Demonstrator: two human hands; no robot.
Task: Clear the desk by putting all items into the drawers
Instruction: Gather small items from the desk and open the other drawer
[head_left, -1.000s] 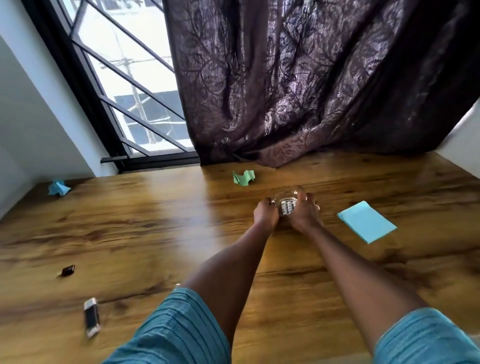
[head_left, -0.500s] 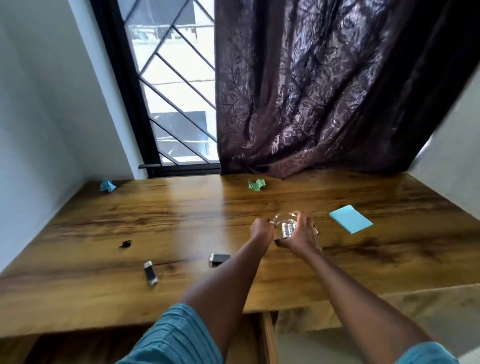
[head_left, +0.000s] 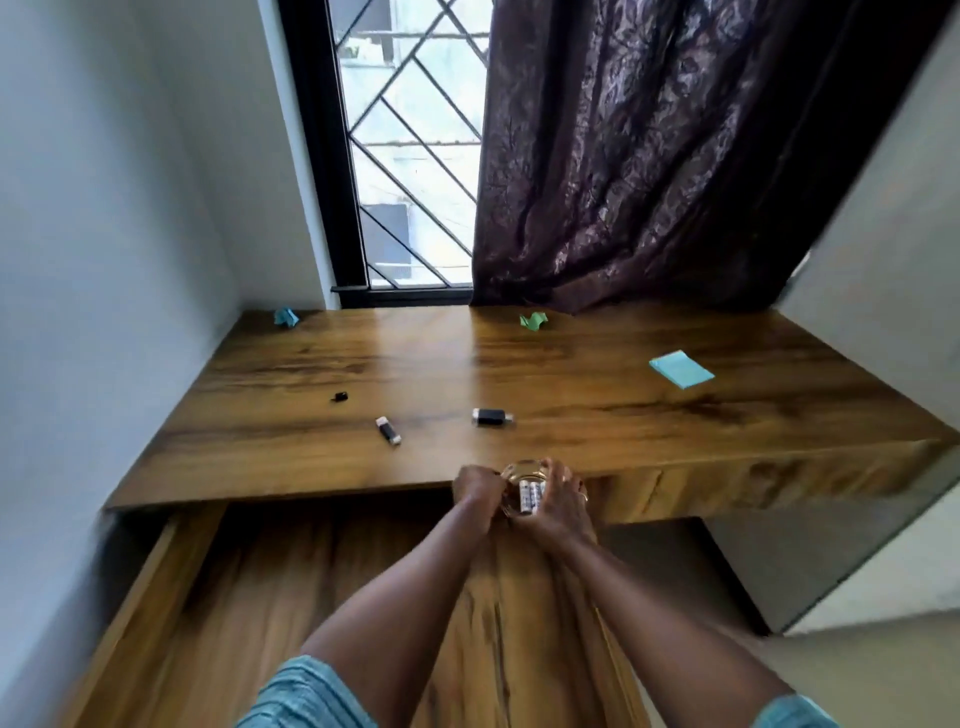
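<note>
Nearest the camera, two forearms in teal sleeves (head_left: 306, 696) are reaching forward over an open drawer (head_left: 150, 571). Its wooden floor is filling the lower part of the view, and its near end is being cut off by the bottom edge. The arms are covering the middle of that floor, so I cannot tell whether anything is lying in it yet. Just beyond, at the front lip of the desk (head_left: 571, 374), the left hand (head_left: 478, 488) and the right hand (head_left: 558, 499) are wrapping their fingers round a small clear glass (head_left: 524, 472) from either side. They are holding it in the air between desk edge and drawer. A few batteries (head_left: 531, 496) are standing inside it, though their count is blurring together and the base of the glass is hiding behind the fingers. The step in hand looks like carrying the glass off the top and into the drawer. The next move is probably calling for lowering it upright onto a bare patch of the drawer floor, so the batteries are not tipping out, and then letting go. Farther back, more items are waiting on the desk: a black stick with a pale cap (head_left: 388, 430), a black plug-like device (head_left: 491, 417), and a tiny black piece (head_left: 340, 397) too small to name. A blue note pad (head_left: 681, 369) is lying toward the right. At the back edge a green folded paper (head_left: 533, 320) and a blue folded paper (head_left: 286, 317) are sitting. There the curtain (head_left: 675, 156) is draping onto the wood beside the window (head_left: 410, 156), possibly hiding something under its hem.
</note>
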